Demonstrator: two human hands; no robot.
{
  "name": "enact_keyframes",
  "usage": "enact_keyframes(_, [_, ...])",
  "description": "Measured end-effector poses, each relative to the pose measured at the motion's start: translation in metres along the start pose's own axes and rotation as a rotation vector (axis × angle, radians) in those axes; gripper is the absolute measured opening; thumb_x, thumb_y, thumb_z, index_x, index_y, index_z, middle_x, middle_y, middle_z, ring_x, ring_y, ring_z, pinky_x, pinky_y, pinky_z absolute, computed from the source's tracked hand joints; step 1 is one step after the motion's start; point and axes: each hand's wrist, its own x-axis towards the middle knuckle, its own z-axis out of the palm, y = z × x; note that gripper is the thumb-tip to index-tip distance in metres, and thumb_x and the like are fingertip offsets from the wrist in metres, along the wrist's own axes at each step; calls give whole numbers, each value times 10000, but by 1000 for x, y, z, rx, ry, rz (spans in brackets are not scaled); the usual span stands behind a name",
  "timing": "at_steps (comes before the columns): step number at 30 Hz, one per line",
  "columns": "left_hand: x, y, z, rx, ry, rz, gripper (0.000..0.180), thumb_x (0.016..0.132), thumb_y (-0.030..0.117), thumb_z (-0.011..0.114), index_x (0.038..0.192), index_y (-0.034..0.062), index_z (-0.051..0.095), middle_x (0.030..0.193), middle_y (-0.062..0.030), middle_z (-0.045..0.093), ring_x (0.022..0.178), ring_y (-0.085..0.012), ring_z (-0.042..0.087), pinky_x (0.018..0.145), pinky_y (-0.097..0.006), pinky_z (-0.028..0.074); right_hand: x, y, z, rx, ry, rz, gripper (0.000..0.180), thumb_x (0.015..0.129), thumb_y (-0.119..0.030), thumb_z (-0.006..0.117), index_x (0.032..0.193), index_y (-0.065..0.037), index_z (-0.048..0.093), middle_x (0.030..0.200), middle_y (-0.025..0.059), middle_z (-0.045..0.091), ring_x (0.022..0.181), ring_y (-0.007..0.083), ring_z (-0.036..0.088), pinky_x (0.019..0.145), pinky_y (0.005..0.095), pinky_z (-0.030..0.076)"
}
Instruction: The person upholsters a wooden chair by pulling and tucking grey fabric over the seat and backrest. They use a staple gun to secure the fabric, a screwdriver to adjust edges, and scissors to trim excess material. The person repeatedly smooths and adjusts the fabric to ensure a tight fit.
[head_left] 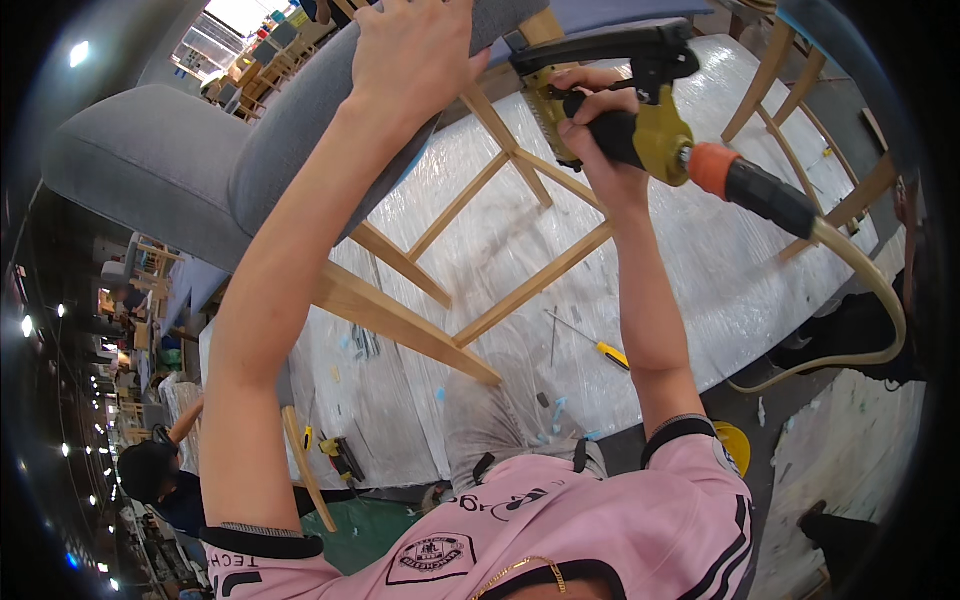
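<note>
A wooden-legged chair with grey upholstery lies tipped in front of me. My left hand grips its padded edge near the top of the view, with the fingertips cut off there. In my right hand is a yellow-green and black pneumatic staple gun, my fingers closed round its black grip. The gun's nose is close to the wooden frame by the upholstery; whether they touch, I cannot tell. An orange coupling joins the gun to a pale air hose.
A plastic-covered work surface lies under the chair. On it are a yellow-handled screwdriver and small scraps. Another nail or staple gun lies at lower left, by a loose wooden piece. A person in a dark cap is at far left.
</note>
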Motion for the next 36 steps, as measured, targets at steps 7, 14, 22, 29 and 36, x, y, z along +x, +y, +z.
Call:
enact_keyframes(7, [-1, 16, -23, 19, -55, -6, 940, 791, 379, 826, 1521, -11, 379, 1365, -225, 534, 1168, -385, 591, 955, -495, 502, -1, 1, -5, -68, -68, 69, 203, 824, 69, 659, 926, -70, 551, 1174, 99, 675, 1040, 197, 630, 960, 366, 500])
enact_keyframes(14, [-4, 21, -23, 21, -45, -7, 959, 779, 369, 832, 1539, 10, 370, 1401, -244, 526, 1195, -400, 582, 967, -499, 501, -4, -12, -2, -116, -60, 109, 224, 792, 95, 666, 899, -68, 554, 1115, 136, 684, 1131, 272, 657, 1031, 435, 510])
enact_keyframes(22, [-1, 18, -7, 71, -23, -2, 1001, 735, 290, 842, 1566, 34, 346, 1381, -271, 533, 1172, -416, 593, 982, -499, 498, -3, -19, 5, -155, -126, 117, 220, 790, 76, 668, 911, -72, 559, 1130, 142, 676, 1120, 268, 656, 1039, 441, 502])
enact_keyframes(29, [29, -51, -24, -395, -376, -296, 1207, 814, 674, 704, 1626, -15, 136, 1504, -374, 425, 1355, -474, 510, 1149, -455, 420, 3, -10, 17, -112, -43, 81, 230, 784, 80, 663, 930, -75, 578, 1149, 146, 675, 1106, 252, 654, 1048, 431, 492])
enact_keyframes(36, [11, -65, -7, -517, -337, -300, 1074, 844, 784, 595, 1486, -61, 427, 1408, -324, 564, 1271, -454, 591, 1081, -458, 479, 16, -10, 34, -21, 32, 144, 253, 761, 109, 680, 919, -67, 590, 1073, 147, 721, 1063, 247, 656, 1027, 426, 486])
